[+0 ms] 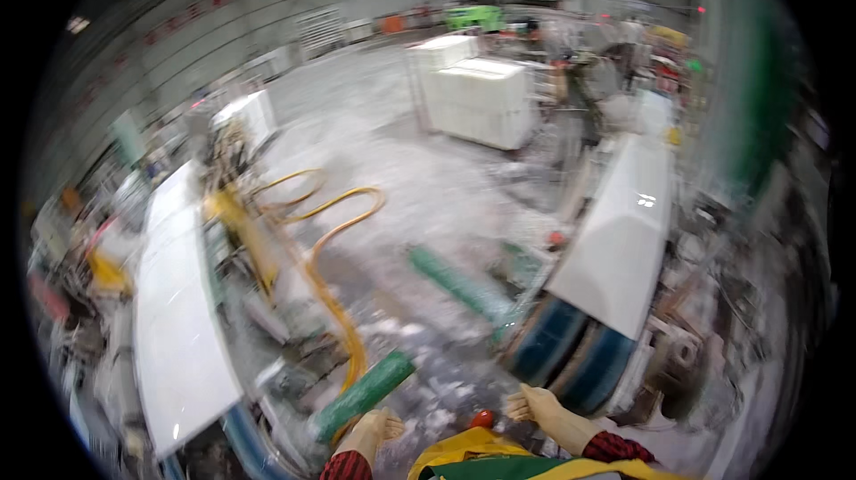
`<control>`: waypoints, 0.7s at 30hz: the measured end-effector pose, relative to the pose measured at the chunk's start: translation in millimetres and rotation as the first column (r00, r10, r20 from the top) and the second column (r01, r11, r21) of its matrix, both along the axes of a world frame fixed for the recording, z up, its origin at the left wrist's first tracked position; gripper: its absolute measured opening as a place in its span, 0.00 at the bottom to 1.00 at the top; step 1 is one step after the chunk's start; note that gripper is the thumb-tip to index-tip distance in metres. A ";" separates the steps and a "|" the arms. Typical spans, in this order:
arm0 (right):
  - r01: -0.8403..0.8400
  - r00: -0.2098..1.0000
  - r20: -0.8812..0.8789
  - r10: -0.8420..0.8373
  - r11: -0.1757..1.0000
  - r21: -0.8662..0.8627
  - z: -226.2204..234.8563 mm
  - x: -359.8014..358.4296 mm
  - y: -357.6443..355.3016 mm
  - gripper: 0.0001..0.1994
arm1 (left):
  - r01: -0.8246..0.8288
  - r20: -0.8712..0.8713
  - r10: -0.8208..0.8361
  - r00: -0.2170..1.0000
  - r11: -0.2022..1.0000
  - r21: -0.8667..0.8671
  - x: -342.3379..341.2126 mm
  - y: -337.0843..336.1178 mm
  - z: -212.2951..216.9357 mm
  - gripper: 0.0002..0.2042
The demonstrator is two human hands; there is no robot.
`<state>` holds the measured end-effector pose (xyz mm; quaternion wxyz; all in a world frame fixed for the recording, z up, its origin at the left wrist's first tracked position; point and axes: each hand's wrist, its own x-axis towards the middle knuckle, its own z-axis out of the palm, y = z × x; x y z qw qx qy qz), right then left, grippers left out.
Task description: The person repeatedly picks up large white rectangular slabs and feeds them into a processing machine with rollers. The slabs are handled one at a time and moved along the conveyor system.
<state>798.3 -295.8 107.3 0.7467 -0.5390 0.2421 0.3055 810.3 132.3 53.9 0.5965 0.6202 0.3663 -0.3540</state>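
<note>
Both my hands are low in front of me, in red-and-black checked sleeves over a yellow and green garment (477,453). My left hand (376,428) has loosely bent fingers and nothing visible in it. Closest to it is a green roller-like cylinder (367,393), lying at a slant just beyond; I cannot tell whether they touch. My right hand (541,409) is also empty, its fingers loosely curled, near the ends of blue belts (592,369). Between the hands a small round red object (482,418) shows at the garment's edge. Motion blurs the view.
White slabs lie on machine beds at left (178,328) and right (615,239). A yellow hose (325,288) snakes over the wet floor, with another green cylinder (456,282) beyond. White stacked blocks (481,101) stand farther off. Machine parts (682,351) crowd the right side.
</note>
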 end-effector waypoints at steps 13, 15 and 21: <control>-0.638 0.757 -0.063 0.650 0.757 0.139 -39.7 -104.2 187.3 0.34 | -0.161 0.162 0.129 0.978 0.965 0.207 -310.5 110.3 82.2 0.27; -0.710 0.698 -0.014 0.716 0.695 0.117 -37.4 -118.9 212.9 0.33 | -0.164 0.260 0.126 0.957 0.977 0.133 -342.2 134.2 63.8 0.28; -0.656 0.570 0.037 0.821 0.428 0.622 -139.9 -115.5 265.1 0.29 | 0.201 0.434 -0.465 0.772 0.826 0.527 -367.6 169.8 46.3 0.21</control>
